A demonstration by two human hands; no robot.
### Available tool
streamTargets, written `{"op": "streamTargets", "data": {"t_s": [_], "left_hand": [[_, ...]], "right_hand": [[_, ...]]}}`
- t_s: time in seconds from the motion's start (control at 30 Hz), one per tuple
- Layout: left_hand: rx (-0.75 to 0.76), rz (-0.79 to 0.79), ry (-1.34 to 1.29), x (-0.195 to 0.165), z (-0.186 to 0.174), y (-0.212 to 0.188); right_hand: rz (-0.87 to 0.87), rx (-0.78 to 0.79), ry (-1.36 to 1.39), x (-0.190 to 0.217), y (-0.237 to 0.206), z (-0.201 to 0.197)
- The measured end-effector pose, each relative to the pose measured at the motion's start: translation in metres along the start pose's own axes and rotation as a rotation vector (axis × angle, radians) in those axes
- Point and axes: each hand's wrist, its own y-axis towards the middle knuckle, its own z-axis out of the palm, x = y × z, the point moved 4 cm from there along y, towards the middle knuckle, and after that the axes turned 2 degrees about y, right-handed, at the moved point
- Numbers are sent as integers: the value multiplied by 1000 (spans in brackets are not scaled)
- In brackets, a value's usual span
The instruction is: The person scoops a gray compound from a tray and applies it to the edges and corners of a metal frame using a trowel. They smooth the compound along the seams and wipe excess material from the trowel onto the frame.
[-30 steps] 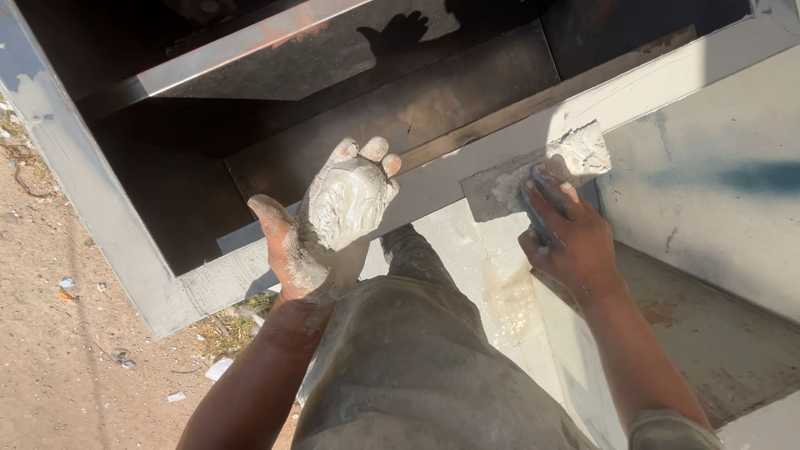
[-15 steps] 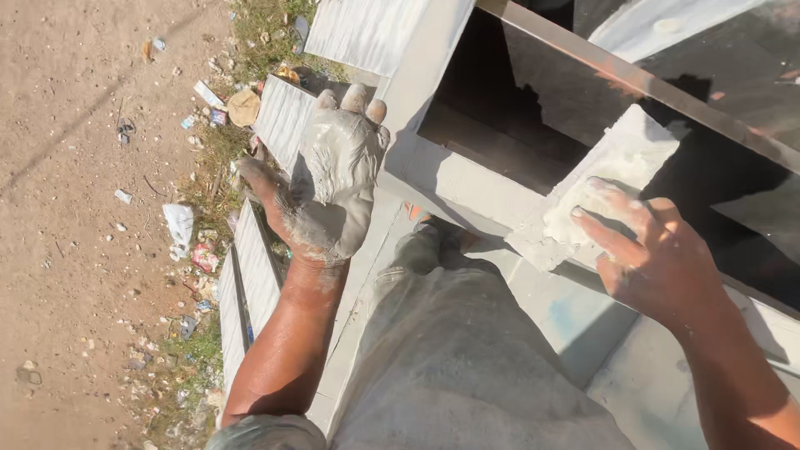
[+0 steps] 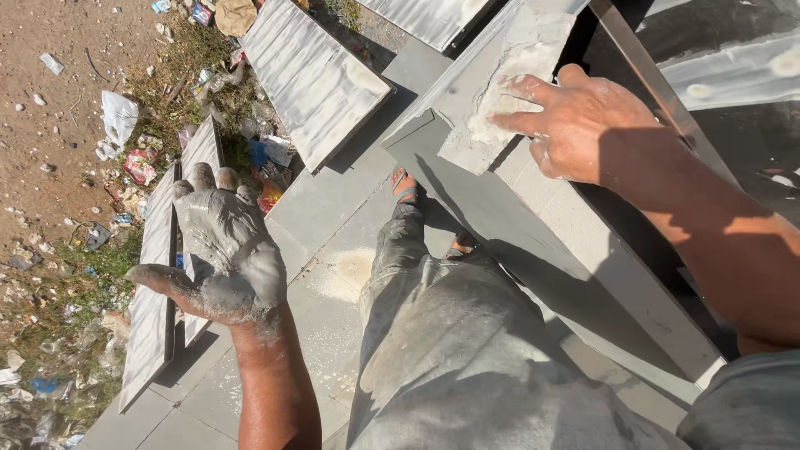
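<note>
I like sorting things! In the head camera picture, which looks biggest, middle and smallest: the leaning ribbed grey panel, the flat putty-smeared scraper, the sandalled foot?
1. Leaning ribbed grey panel
2. Flat putty-smeared scraper, though it sits nearer the camera
3. Sandalled foot

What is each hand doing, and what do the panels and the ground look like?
left hand: open, palm up, coated in grey putty, holding nothing.
right hand: fingers spread flat, pressing on the scraper.
scraper: flat against the grey frame, smeared with whitish putty.
grey frame: coated grey, partly in shadow.
loose panels: lying flat, streaked white.
ground: dusty, strewn with litter.
</note>
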Motion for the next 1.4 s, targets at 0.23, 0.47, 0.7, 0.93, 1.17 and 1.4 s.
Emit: {"op": "streamTargets", "data": {"t_s": [0.23, 0.47, 0.7, 0.93, 1.17, 1.4], "left_hand": [[95, -76, -104, 58, 40, -63], [147, -414, -392, 189, 110, -173], [518, -428, 138, 233, 147, -246], [202, -584, -292, 255, 140, -249], [475, -473, 21, 247, 111, -241], [337, -388, 60, 195, 80, -222]], "right_hand": [[65, 226, 46, 5, -185, 49], [349, 469, 91, 14, -404, 126], [673, 855, 79, 46, -548, 157], [707, -52, 350, 18, -673, 199], [558, 129, 427, -59, -723, 266], [699, 165, 730, -65, -649, 245]]}}
